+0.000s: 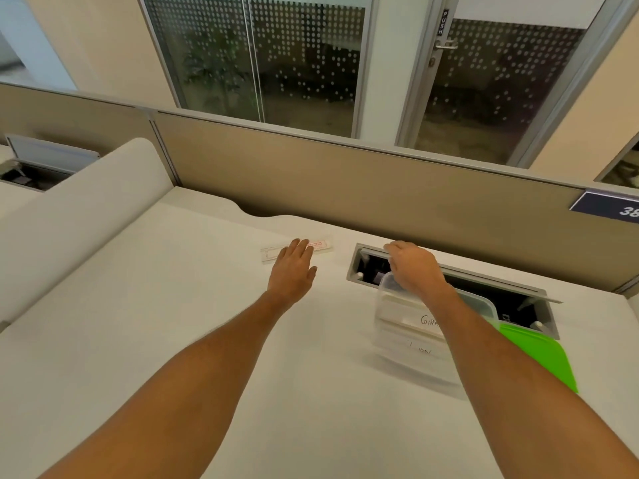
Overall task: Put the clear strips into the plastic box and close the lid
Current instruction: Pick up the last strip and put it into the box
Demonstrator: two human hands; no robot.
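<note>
— How far had you got?

— Barely started. My left hand (293, 267) lay flat on the strips (297, 252), fingers (300, 246) spread wide and pressing down, nothing pinched up yet. They sat on the desk (145, 305), well apart from the box (411, 326). The whole job was left, as I judged it: lift them, drop them in, fit the lid (543, 357).

— And the right hand?

— My right hand (415, 267) was on the far rim of the box, fingers curled over the edge — whether they truly gripped it I couldn't tell. The box was blurred and seemed tipped.

— What were you handling?

— The strips were thin, flat and clear, with a red printed patch at one end; on that matte white desk they nearly vanished. The box was cloudy plastic with rounded corners and a handwritten paper label. The lid was bright green and smooth, lying off the box just beside it — so the box stood open. Behind it was a grey cable slot (449, 267) in the desk.
</note>
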